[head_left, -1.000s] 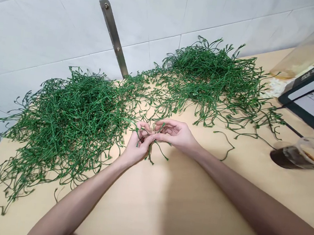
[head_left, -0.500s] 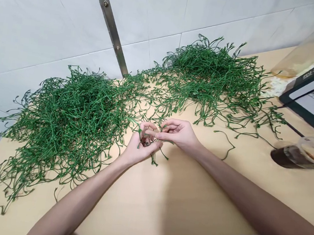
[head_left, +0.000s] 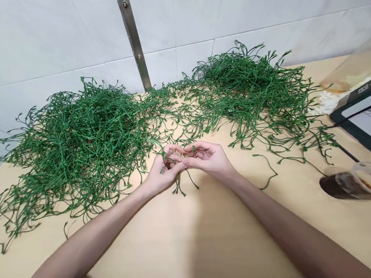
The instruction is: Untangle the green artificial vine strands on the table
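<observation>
Green sprig (head_left: 177, 186) held by left hand (head_left: 161, 174), right hand (head_left: 212, 158) (touching again).

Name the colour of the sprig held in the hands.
Green: the sprig between left hand and right hand. Head view shows it best.

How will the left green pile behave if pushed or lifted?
Probably floppy: the left pile is thin curling strands, and the sprig pinched between left hand and right hand droops. Likely light for its bulk: gaps show throughout. Tangled, so a push would probably drag clumps, not roll.
</observation>
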Action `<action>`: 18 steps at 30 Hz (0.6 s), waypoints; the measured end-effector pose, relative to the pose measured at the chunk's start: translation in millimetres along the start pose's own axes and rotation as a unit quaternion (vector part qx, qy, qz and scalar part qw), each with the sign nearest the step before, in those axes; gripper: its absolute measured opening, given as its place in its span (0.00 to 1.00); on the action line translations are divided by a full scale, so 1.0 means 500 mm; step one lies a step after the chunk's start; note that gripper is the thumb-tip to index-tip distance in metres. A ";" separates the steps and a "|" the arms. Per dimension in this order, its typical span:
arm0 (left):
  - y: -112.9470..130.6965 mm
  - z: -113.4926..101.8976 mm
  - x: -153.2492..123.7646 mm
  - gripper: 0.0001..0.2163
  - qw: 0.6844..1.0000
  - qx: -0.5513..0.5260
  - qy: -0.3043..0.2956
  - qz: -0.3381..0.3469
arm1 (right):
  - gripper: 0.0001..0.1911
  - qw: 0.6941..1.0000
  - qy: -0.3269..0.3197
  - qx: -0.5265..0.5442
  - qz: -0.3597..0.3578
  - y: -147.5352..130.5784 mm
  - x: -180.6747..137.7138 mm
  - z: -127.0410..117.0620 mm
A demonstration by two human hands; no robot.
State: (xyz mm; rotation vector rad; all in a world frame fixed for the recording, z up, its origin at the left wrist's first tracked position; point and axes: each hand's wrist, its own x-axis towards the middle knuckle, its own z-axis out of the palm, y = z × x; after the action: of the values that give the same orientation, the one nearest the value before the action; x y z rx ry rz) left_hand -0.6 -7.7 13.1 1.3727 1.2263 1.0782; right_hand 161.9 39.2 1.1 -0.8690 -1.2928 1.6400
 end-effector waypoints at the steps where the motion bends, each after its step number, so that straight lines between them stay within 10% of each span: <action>1: -0.001 0.001 0.001 0.20 1.000 -0.005 0.002 0.001 | 0.21 1.000 -0.013 0.007 -0.002 0.001 0.000 -0.002; 18: -0.011 -0.001 -0.001 0.12 0.999 0.003 -0.023 0.034 | 0.28 0.997 0.020 0.065 0.023 -0.008 -0.006 -0.002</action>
State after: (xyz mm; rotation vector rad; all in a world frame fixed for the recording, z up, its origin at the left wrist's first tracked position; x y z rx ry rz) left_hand -2.2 -7.9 7.7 1.4447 1.1570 1.0854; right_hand 164.8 37.0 5.1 -0.8539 -1.1342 1.7143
